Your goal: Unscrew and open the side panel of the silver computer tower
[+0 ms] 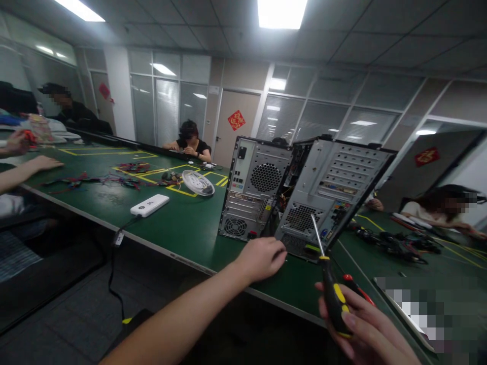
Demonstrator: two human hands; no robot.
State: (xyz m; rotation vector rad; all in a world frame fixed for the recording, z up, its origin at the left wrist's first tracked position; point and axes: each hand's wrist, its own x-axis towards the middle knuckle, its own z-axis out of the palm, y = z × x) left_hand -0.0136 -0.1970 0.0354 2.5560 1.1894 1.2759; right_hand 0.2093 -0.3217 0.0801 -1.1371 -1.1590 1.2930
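Note:
My right hand [353,317] is wrapped round the black and yellow handle of a screwdriver [335,294]. Its metal shaft points up and away, in front of the lower back of a computer case [319,177]; whether the tip touches it I cannot tell. My left hand [262,258] rests low at the table's near side with its fingers curled in, just before the gap between that case and a second computer case [243,203]. What those fingers hold, if anything, is hidden. Behind my right hand lies a red-handled tool [359,289].
A white power bank [149,205] with a black cable sits left on the green table [190,228]. Beyond it are a white round cover [198,182] and wire bundles [129,167]. Black cables [391,243] lie right. Several people sit around; another person's hand [45,163] rests left.

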